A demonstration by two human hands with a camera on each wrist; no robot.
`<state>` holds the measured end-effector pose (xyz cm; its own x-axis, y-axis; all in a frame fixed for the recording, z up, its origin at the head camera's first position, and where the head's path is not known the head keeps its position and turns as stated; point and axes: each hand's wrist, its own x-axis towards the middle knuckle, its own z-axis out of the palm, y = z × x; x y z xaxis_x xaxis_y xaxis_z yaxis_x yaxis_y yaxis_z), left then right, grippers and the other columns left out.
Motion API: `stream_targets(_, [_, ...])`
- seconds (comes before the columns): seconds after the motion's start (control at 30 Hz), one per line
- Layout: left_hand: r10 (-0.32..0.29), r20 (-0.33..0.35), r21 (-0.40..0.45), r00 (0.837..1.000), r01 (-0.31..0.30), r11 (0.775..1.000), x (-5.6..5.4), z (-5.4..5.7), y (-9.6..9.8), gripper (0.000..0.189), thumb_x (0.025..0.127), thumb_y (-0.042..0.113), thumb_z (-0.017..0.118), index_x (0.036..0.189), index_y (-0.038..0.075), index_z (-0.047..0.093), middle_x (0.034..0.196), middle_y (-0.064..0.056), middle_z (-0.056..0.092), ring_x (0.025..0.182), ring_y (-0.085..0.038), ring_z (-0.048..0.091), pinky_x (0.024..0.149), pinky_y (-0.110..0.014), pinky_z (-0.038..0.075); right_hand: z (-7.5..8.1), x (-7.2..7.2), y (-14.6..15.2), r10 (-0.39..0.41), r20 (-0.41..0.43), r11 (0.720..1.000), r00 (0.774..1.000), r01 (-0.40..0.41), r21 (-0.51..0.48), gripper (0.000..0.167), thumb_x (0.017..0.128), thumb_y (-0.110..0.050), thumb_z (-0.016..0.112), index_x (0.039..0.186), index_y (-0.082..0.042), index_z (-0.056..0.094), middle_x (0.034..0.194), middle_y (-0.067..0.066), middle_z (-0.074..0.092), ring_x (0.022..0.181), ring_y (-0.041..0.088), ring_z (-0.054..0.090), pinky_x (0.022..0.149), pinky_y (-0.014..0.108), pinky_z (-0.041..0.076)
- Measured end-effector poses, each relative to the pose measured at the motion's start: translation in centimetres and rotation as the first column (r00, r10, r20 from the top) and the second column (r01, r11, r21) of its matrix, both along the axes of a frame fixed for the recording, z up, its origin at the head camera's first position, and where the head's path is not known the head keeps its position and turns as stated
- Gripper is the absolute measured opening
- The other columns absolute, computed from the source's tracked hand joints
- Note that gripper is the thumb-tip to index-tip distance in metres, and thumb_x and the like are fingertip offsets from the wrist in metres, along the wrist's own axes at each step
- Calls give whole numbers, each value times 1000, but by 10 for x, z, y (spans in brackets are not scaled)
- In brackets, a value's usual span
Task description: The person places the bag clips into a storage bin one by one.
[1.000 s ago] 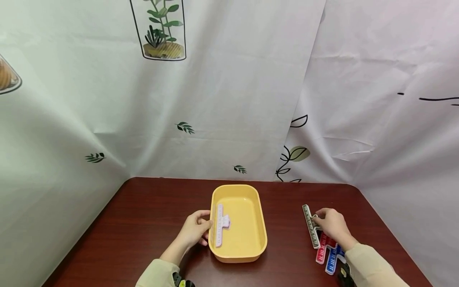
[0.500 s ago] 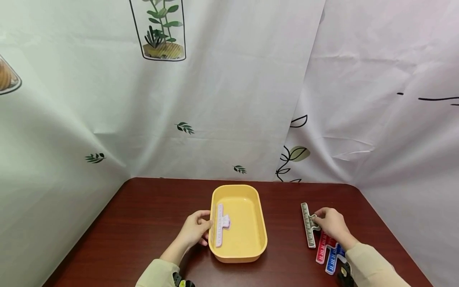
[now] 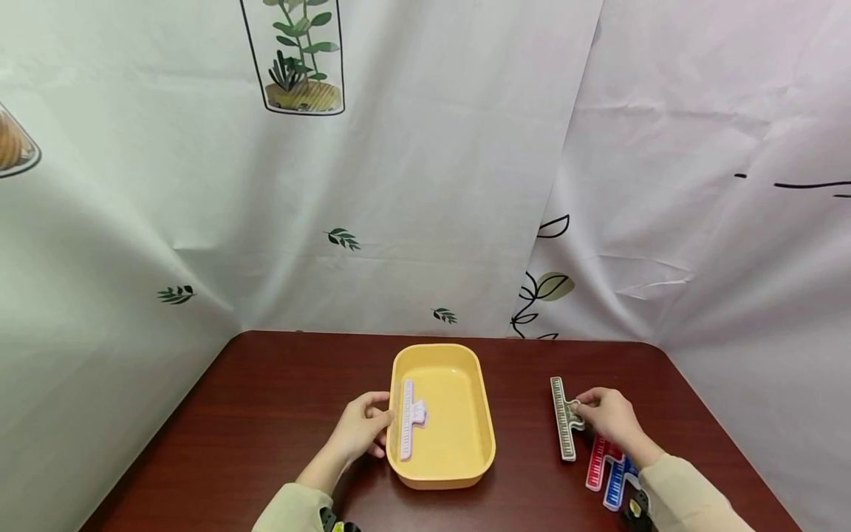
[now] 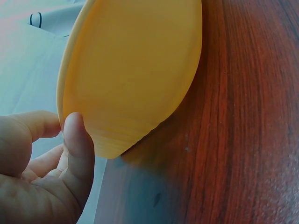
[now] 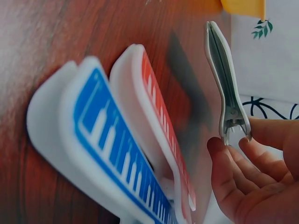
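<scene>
My right hand (image 3: 612,417) pinches the handle of a dark clip printed with piano keys (image 3: 562,418), right of the tray. In the right wrist view that clip (image 5: 226,79) is seen end-on, raised over the table, thumb and fingertips on its handle. Below it, a red piano-key clip (image 3: 600,462) and a blue one (image 3: 617,482) lie side by side, partly covered by the right arm. My left hand (image 3: 359,428) holds the left rim of a yellow tray (image 3: 488,428), thumb and fingers at its edge (image 4: 65,60). Inside the tray lies a pale pink clip (image 3: 407,420) along the left wall.
The dark red wooden table (image 3: 286,399) has rounded back corners. White printed cloth (image 3: 425,185) hangs behind it and along both sides. A black wrist device (image 3: 637,510) sits by the right sleeve, close to the blue clip.
My right hand has drawn the dark clip leftward, off the red clip and turned it more upright in the head view. The left hand and the tray stay in place.
</scene>
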<state>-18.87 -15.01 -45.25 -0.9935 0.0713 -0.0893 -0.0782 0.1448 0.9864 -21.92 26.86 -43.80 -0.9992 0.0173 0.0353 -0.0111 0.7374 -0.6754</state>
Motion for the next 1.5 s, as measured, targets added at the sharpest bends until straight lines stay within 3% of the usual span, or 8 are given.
stream_targets(0.73, [-14, -6, 3, 1000, 14, 1000, 2, 0, -1, 46, 93, 4, 62, 134, -13, 47, 78, -10, 57, 53, -15, 55, 40, -25, 51, -1, 4, -14, -5, 20, 990, 1000, 8, -138, 19, 89, -7, 71, 96, 11, 67, 76, 5, 66, 61, 17, 60, 53, 30, 55])
stream_targets(1.3, [-11, -7, -4, 1000, 11, 1000, 2, -1, -1, 47, 94, 5, 62, 135, -13, 47, 78, -10, 57, 53, -15, 55, 41, -26, 51, 0, 5, -22, 2, 20, 984, 1000, 2, -177, 22, 89, -6, 73, 99, 12, 66, 76, 6, 66, 61, 18, 60, 52, 31, 55])
stream_targets(1.5, [-10, -4, -4, 1000, 10, 1000, 2, 0, -1, 47, 94, 5, 62, 135, -12, 47, 78, -9, 56, 54, -16, 56, 40, -26, 51, -2, 4, -21, 51, -7, 974, 999, -51, -220, 23, 89, -9, 73, 96, 12, 66, 75, 6, 67, 61, 17, 61, 53, 33, 56])
